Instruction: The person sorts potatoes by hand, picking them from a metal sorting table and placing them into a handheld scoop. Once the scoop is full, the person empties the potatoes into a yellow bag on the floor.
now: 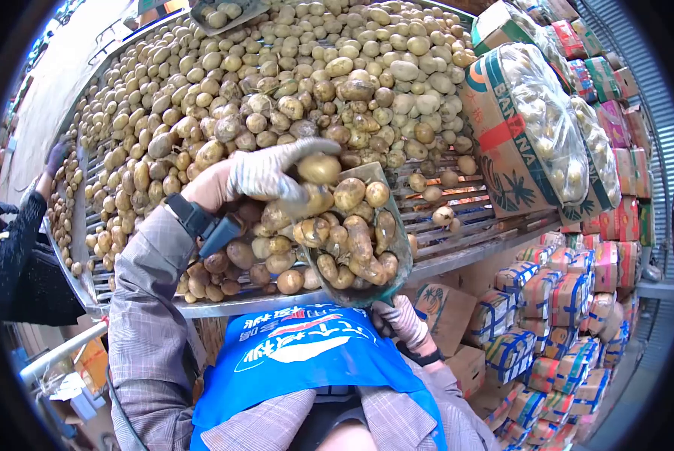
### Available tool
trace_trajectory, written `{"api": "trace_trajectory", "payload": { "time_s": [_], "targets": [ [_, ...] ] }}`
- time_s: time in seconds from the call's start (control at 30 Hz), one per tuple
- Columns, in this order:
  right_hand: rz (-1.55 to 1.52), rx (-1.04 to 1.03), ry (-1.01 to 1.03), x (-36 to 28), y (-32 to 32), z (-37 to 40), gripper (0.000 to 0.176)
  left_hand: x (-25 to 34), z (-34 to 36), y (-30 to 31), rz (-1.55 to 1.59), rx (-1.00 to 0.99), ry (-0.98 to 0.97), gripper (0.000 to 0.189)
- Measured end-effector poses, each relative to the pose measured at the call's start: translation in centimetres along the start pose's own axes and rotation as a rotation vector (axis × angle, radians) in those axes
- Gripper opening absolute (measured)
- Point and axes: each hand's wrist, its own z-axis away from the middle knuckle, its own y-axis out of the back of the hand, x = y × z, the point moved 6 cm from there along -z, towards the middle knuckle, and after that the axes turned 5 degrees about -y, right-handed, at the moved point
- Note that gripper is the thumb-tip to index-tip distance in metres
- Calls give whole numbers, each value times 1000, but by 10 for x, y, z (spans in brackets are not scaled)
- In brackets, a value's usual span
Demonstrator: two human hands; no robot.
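Your right hand (403, 319) (gloved, low at the near edge) is clamped around the handle of the scoop (405, 259), which tilts up against the slatted bench (472, 218) and is heaped with potatoes (352, 233). Your left hand (265, 174) lies with its fingers stretched apart and flat over a large potato (320, 168) at the scoop's far lip, gripping nothing. The potato pile (292, 68) covers the far bench, a banana box (502, 143) leans at right, and a co-worker's gloved hand (57, 156) reaches in at far left.
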Motion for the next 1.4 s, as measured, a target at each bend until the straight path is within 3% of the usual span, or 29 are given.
{"api": "trace_trajectory", "payload": {
  "time_s": [0.1, 0.13, 0.2, 0.27, 0.4, 0.47, 0.53, 0.6, 0.63, 0.7, 0.8, 0.93, 1.0, 1.1, 1.2, 1.33, 1.37, 1.4],
  "targets": [
    [-23, -37, -20, -9, 4, -6, 35, 1, 9, -16, -189, -28, 113, 82],
    [-23, -46, -6, -10, 6, -7, 33, -4, 14, -20, -281, 26, 38, 82],
    [-9, -73, 21, -14, 11, -12, 31, 0, 31, -28, -287, 255, -22, 81],
    [27, -158, 18, -27, 16, -14, 29, 10, 60, -37, -577, 452, 60, 77],
    [306, -300, 99, -66, 17, -18, 25, 9, 110, -64, -280, 902, -2, 73],
    [613, -319, 435, -83, 9, -28, 21, 13, 142, -82, -150, 1139, -21, 70],
    [693, -341, 295, -83, 13, -43, 15, 24, 181, -104, -445, 1329, 7, 70],
    [661, -441, 181, -108, -29, -27, 12, 22, 219, -135, -465, 1555, -86, 69],
    [800, -513, 278, -110, -33, -37, 12, 25, 237, -154, -524, 1661, -41, 68],
    [765, -565, 240, -112, -65, -32, 10, 23, 271, -196, -559, 1828, -6, 69],
    [1017, -681, 241, -104, -137, -10, 7, 8, 321, -260, -617, 2062, 84, 72],
    [1337, -795, 154, -69, -194, -15, 2, -3, 373, -355, -704, 2314, 177, 74],
    [1566, -1065, 485, -36, -246, -6, 12, -9, 394, -413, -714, 2426, 196, 76],
    [1852, -1207, 216, 24, -299, 9, 19, -34, 410, -508, -685, 2658, 245, 78],
    [2030, -1310, -120, 108, -343, 33, 20, -61, 411, -608, -353, 3050, 287, 68],
    [2154, -1410, -229, 226, -384, 61, 24, -118, 406, -724, 39, 3409, 281, 66],
    [2185, -1405, -259, 254, -390, 66, 25, -135, 409, -747, 162, 3437, 414, 65],
    [2214, -1398, -290, 280, -393, 71, 25, -156, 412, -768, 421, 3437, 368, 63]
  ]
}}
